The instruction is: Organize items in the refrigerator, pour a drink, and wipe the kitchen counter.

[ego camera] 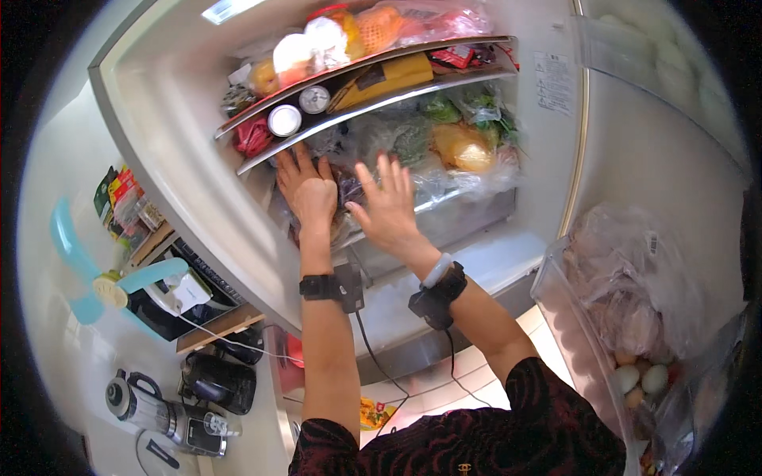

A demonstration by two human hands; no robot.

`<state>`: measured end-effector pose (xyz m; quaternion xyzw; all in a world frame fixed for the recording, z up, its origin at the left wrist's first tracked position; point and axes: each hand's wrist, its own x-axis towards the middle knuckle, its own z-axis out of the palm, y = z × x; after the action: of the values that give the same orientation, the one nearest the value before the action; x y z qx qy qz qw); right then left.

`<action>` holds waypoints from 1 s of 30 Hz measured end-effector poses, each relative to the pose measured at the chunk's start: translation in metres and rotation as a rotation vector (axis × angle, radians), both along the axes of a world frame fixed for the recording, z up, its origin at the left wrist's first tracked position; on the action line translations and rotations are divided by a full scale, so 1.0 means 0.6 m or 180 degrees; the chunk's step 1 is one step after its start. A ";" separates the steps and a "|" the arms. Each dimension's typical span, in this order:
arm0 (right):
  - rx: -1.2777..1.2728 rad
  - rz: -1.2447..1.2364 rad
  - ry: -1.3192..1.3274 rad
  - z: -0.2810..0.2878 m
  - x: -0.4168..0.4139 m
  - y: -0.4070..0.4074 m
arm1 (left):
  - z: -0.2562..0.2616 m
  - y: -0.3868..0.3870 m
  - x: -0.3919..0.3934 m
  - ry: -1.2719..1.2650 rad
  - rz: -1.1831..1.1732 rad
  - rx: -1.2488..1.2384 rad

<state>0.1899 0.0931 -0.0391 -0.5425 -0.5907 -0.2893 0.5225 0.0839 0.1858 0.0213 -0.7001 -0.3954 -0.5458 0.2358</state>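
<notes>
My left hand (pixel 308 189) rests with spread fingers on bagged food at the left of the refrigerator's lower shelf, its fingertips near the shelf edge above. My right hand (pixel 388 205) hovers or lies, slightly blurred, beside a dark purple item in a plastic bag (pixel 350 184); whether it touches is hard to tell. Neither hand is closed on anything. To the right sit a yellowish bagged item (pixel 463 147) and green vegetables in clear bags (pixel 442 108). Two round-topped cans (pixel 284 121) and a yellow package (pixel 387 80) stand on the shelf above.
The open refrigerator door (pixel 649 154) is on the right, its lower bin (pixel 574 333) holding eggs (pixel 655 378) and plastic bags. At left are a blender (pixel 146 410), a black appliance (pixel 219 381) and a blue-bladed fan (pixel 110 290). Cables hang from both wrist devices.
</notes>
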 end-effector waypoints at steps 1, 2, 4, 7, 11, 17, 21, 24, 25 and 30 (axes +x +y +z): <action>-0.0284 0.0113 -0.0019 -0.007 -0.001 0.012 | -0.001 0.001 0.003 -0.0063 -0.0005 0.0019; -0.0653 0.0425 0.0055 -0.015 -0.007 0.023 | -0.002 0.003 0.008 -0.0022 0.0039 0.0114; -0.0608 0.0377 0.0001 -0.014 -0.023 0.031 | -0.005 0.010 0.008 0.0002 0.0099 0.0177; -0.0837 0.0346 0.0037 -0.005 -0.021 0.050 | -0.005 0.006 0.024 0.0105 0.0112 0.0269; -0.0887 0.0216 -0.0038 -0.003 -0.002 0.068 | -0.002 0.005 0.030 0.0259 -0.0134 0.0468; -0.0413 0.0543 -0.0076 0.012 -0.009 0.008 | -0.029 -0.039 -0.026 0.0285 -0.0326 -0.0168; 0.0079 0.0294 0.0360 0.051 0.034 -0.031 | -0.082 -0.139 -0.050 0.0054 -0.0360 -0.0103; 0.0084 -0.0119 0.0309 0.066 0.093 -0.006 | -0.113 -0.208 -0.078 0.0377 -0.0726 -0.0235; -0.0045 -0.0283 0.0208 0.067 0.105 0.002 | -0.122 -0.229 -0.085 0.0480 -0.0928 -0.0493; -0.0346 -0.0451 -0.0390 0.041 0.129 0.070 | -0.147 -0.283 -0.118 0.0682 -0.1261 -0.1169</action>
<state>0.2672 0.1354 -0.0142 -0.5918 -0.5966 -0.3256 0.4335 0.0132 0.0163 -0.0670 -0.8483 -0.3159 -0.4235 0.0343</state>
